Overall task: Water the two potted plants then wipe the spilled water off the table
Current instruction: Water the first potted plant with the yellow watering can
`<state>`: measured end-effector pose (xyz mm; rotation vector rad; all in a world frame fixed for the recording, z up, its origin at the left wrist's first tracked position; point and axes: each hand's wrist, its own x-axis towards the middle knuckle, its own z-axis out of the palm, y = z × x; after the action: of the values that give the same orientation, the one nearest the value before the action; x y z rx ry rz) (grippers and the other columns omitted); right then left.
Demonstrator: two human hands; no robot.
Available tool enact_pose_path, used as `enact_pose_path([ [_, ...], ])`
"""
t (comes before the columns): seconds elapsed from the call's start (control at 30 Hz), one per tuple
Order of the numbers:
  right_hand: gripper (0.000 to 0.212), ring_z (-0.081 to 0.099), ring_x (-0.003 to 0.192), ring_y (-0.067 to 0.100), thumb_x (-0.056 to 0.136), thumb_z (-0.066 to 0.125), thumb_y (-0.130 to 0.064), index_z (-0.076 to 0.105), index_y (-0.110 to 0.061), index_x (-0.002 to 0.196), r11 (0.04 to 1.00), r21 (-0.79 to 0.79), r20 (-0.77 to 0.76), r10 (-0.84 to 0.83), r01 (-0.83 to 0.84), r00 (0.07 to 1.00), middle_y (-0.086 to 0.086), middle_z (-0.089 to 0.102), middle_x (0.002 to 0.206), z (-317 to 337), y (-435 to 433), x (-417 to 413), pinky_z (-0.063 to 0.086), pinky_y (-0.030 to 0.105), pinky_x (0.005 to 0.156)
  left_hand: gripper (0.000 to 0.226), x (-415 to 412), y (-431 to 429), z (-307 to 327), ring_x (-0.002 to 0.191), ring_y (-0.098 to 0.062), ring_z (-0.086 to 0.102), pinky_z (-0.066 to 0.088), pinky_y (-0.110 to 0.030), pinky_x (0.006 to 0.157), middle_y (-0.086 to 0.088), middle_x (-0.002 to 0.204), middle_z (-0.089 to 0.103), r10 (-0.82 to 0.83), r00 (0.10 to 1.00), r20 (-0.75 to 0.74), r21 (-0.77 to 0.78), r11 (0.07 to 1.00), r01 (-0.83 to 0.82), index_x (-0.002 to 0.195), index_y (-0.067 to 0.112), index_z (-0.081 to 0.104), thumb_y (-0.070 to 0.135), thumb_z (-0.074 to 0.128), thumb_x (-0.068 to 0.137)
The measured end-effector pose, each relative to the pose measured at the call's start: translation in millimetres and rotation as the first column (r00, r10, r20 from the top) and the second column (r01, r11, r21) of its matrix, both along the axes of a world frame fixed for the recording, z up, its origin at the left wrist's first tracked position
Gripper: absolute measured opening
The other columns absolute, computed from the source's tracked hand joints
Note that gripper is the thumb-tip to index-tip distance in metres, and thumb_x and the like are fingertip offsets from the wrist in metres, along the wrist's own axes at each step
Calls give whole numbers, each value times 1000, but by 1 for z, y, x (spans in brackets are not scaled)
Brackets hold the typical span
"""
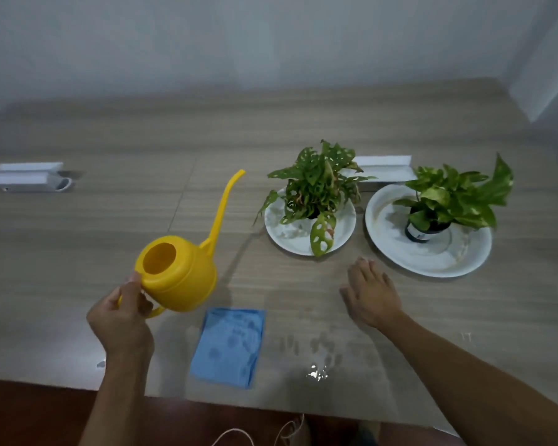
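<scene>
My left hand grips the handle of a yellow watering can, held just above the table with its long spout pointing up and to the right. My right hand rests flat on the table, fingers apart, holding nothing, just in front of the two plates. A holey-leafed potted plant stands on a white plate. To its right a second potted plant stands on a larger white plate. A folded blue cloth lies near the front edge. Wet patches glisten to the right of the cloth.
The wooden table runs to a wall at the back. A white box lies at the far left, another white box sits behind the plants. The table's front edge is close to me, with cords hanging below.
</scene>
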<state>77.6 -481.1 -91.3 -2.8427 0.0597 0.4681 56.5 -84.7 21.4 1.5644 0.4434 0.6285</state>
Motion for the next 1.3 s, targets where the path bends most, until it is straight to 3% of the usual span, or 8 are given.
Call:
enact_pose_path([
  [0.17, 65, -3, 151, 25, 101, 17, -51, 15, -15, 155, 1000, -18, 20, 24, -24, 999, 7, 1, 165, -21, 8, 5, 6, 45, 120, 47, 25, -25, 12, 47, -12, 37, 30, -31, 50, 12, 44, 39, -70, 996, 47, 29, 997, 69, 46, 22, 52, 21, 63, 91],
  [0.33, 82, -7, 151, 24, 88, -6, -57, 11, -16, 156, 1000, -30, 90, -3, 6, 996, 7, -1, 165, -44, 5, 13, 2, 45, 120, 48, 48, -46, 26, 46, -11, 36, 30, -27, 50, 13, 44, 38, -144, 988, 55, 59, 988, 141, 45, 23, 50, 23, 62, 92],
  [0.5, 90, -21, 147, 20, 78, -32, -63, -10, -19, 153, 998, -62, 107, 2, 4, 994, 2, -19, 161, -63, -3, 11, -9, 41, 120, 42, 61, -63, 43, 46, -10, 38, 32, -25, 48, 14, 44, 40, -218, 974, 60, 85, 973, 213, 47, 22, 56, 33, 64, 87],
  [0.57, 86, -20, 148, 20, 82, -27, -63, -8, -20, 153, 999, -50, 127, -10, 16, 992, 1, -17, 161, -68, -4, 10, -10, 40, 120, 41, 65, -68, 48, 46, -10, 39, 34, -25, 48, 14, 44, 42, -244, 968, 60, 114, 965, 236, 49, 23, 57, 31, 63, 88],
  [0.7, 73, -1, 150, 23, 96, 2, -59, 15, -17, 154, 996, -60, 160, -58, 68, 986, 3, 4, 163, -74, -1, 10, -1, 42, 118, 40, 72, -74, 56, 46, -9, 39, 35, -24, 48, 14, 44, 42, -266, 963, 47, 138, 956, 258, 49, 24, 58, 33, 63, 88],
  [0.83, 73, 15, 149, 26, 97, 15, -57, 26, -9, 150, 992, -42, 163, -114, 123, 980, 11, 19, 161, -74, 8, 15, 7, 45, 117, 41, 81, -75, 61, 47, -9, 40, 37, -22, 48, 13, 45, 43, -250, 968, 22, 139, 960, 245, 48, 24, 58, 35, 64, 87],
  [1.0, 73, 30, 144, 27, 100, 11, -56, 38, -9, 147, 996, -24, 191, -77, 83, 979, 13, 34, 156, -74, 15, 14, 4, 43, 117, 42, 92, -72, 65, 45, -9, 40, 37, -22, 47, 13, 44, 43, -236, 972, -14, 169, 957, 235, 48, 25, 59, 32, 65, 90],
  [1.3, 71, 25, 146, 26, 99, 12, -58, 32, -14, 151, 994, -35, 206, -92, 101, 974, 10, 29, 158, -78, 15, 15, 3, 43, 117, 38, 109, -60, 81, 43, -12, 39, 37, -32, 55, 10, 41, 42, -274, 954, -119, 256, 920, 297, 52, 20, 60, 41, 67, 83],
])
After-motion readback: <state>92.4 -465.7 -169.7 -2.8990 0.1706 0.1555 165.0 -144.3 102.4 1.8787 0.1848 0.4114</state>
